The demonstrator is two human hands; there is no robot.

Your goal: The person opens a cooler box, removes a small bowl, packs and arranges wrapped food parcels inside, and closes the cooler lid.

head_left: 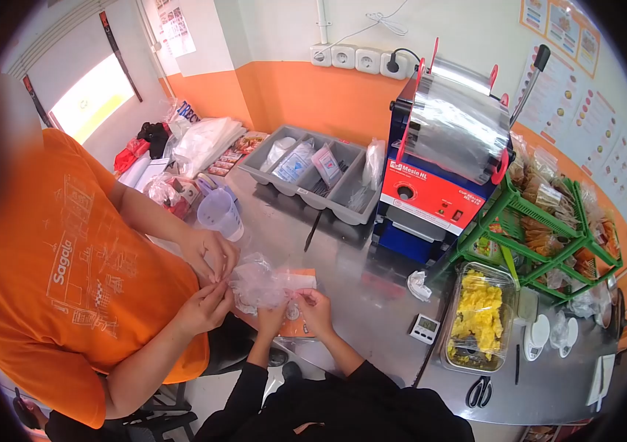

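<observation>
A bunch of clear plastic bags (256,283) is crumpled over the near edge of the steel table. My left hand (272,317) is closed on its lower part, with most of the fingers hidden by the plastic. Beside it, my right hand (315,312) pinches at the right edge of the plastic, thumb and forefinger together. An orange and white printed sheet (300,279) lies on the table beneath and behind my hands. At the left, a co-worker's two hands (214,283) meet with fingertips together, close to the same plastic.
A clear plastic measuring jug (219,211) and a grey divided tray (306,197) stand behind. To the right are a cup sealer (431,188), a timer (425,328), a container of yellow food (442,346), scissors (479,393) and green baskets (549,239). The co-worker (70,272) stands at my left.
</observation>
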